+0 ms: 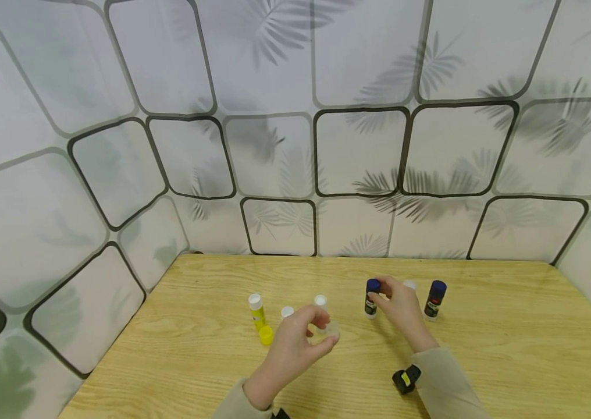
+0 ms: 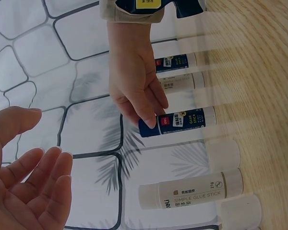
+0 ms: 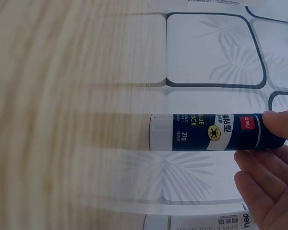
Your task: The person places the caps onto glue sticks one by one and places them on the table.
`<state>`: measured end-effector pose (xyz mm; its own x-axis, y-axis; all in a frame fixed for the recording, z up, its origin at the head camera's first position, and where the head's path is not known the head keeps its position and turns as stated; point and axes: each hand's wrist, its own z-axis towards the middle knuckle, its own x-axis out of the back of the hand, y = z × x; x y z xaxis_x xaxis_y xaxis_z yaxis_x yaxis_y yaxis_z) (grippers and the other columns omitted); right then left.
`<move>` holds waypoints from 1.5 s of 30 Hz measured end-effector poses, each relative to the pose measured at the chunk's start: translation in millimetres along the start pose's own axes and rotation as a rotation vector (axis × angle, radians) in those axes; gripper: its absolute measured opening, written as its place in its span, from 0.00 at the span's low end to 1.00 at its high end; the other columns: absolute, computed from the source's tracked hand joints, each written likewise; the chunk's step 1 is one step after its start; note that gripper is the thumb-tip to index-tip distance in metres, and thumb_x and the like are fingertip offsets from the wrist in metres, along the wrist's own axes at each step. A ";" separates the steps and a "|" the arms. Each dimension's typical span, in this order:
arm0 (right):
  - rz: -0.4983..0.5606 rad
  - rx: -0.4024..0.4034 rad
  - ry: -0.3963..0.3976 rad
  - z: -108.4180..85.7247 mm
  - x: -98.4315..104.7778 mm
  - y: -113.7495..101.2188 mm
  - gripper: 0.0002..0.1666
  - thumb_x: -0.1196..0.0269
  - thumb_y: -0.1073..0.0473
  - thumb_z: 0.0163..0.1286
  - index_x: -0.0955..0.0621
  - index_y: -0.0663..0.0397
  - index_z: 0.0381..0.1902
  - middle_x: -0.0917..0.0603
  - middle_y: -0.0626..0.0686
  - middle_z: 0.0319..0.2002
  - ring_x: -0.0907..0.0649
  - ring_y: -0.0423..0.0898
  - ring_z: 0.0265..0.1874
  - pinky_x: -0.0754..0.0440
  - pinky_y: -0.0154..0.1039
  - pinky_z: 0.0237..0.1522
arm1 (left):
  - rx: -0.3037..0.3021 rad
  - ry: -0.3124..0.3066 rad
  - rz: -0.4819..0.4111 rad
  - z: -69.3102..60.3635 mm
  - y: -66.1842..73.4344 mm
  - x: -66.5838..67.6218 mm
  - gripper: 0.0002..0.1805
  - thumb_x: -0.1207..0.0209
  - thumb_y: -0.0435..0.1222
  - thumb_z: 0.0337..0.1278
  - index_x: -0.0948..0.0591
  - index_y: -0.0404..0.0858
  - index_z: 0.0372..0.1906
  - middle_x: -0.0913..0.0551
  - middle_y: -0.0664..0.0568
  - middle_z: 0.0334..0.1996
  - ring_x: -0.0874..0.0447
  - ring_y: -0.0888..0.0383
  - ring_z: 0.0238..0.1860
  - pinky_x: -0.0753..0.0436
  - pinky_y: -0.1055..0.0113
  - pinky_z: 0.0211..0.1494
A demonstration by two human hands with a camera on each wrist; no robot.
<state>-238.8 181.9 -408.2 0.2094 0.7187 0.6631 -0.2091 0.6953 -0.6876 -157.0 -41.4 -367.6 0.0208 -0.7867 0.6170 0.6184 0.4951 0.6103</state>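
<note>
My right hand (image 1: 402, 305) pinches the dark blue cap end of a glue stick (image 3: 206, 132) between thumb and fingers. That glue stick stands upright, its white base at the tabletop. My left hand (image 1: 295, 343) is held over the table with thumb and fingers apart and nothing between them. Near it stand a white glue stick (image 2: 192, 189) and a short white round piece (image 2: 224, 155). Another short white piece (image 2: 241, 212) sits beside them in the left wrist view. In the head view my left fingers partly cover these white things.
Left of my left hand stands a yellow glue stick (image 1: 256, 309) with a white top, a round yellow piece (image 1: 266, 335) before it. Beyond my right hand are a partly hidden white glue stick (image 1: 409, 284) and a second dark blue one (image 1: 435, 299). Patterned curtain (image 1: 274, 157) borders the wooden table (image 1: 526, 337).
</note>
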 end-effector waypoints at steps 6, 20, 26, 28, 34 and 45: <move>0.014 -0.001 0.002 -0.8 0.9 -1.3 0.23 0.38 0.61 0.57 0.27 0.64 0.50 0.20 0.60 0.39 0.21 0.53 0.40 0.26 0.49 0.44 | -0.001 -0.002 -0.004 -0.1 0.0 -0.1 0.12 0.35 0.34 0.43 0.25 0.41 0.35 0.23 0.58 0.30 0.26 0.65 0.31 0.25 0.73 0.29; 0.035 0.018 0.023 -0.9 7.8 -6.7 0.25 0.39 0.59 0.59 0.28 0.65 0.52 0.22 0.64 0.45 0.23 0.56 0.44 0.27 0.47 0.46 | -0.002 0.002 -0.006 0.1 0.6 0.0 0.12 0.35 0.34 0.43 0.25 0.41 0.35 0.23 0.58 0.30 0.26 0.65 0.31 0.24 0.70 0.29; 0.027 0.047 0.037 -4.1 16.5 -16.4 0.25 0.39 0.58 0.59 0.28 0.65 0.52 0.23 0.64 0.47 0.24 0.56 0.46 0.26 0.48 0.46 | -0.021 0.019 0.003 0.2 -1.4 -0.4 0.12 0.35 0.34 0.43 0.25 0.41 0.35 0.24 0.58 0.29 0.27 0.65 0.31 0.24 0.71 0.29; 0.037 0.056 0.027 -5.8 19.7 -20.1 0.25 0.40 0.57 0.60 0.29 0.65 0.53 0.24 0.64 0.48 0.25 0.57 0.47 0.27 0.48 0.46 | -0.025 0.022 0.003 0.2 -1.7 -0.4 0.12 0.35 0.34 0.43 0.25 0.41 0.34 0.24 0.58 0.28 0.27 0.66 0.31 0.24 0.71 0.29; 0.055 0.125 0.012 -15.4 28.3 -30.7 0.26 0.43 0.52 0.63 0.29 0.63 0.54 0.25 0.63 0.50 0.27 0.58 0.50 0.28 0.51 0.47 | -0.029 0.008 0.006 0.4 -1.9 -0.2 0.12 0.36 0.35 0.44 0.25 0.41 0.35 0.24 0.57 0.29 0.27 0.65 0.31 0.24 0.70 0.29; -0.075 0.374 0.037 -39.9 39.0 -48.1 0.26 0.38 0.57 0.59 0.28 0.65 0.53 0.26 0.63 0.50 0.27 0.59 0.50 0.29 0.54 0.46 | -0.120 -0.064 0.239 -0.2 -4.8 0.2 0.18 0.43 0.44 0.53 0.24 0.38 0.45 0.24 0.52 0.43 0.27 0.59 0.44 0.25 0.67 0.45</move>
<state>-182.5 176.2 -361.0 0.2706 0.6696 0.6916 -0.5247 0.7049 -0.4772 -159.8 -44.0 -370.6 0.1297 -0.6261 0.7689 0.6909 0.6133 0.3828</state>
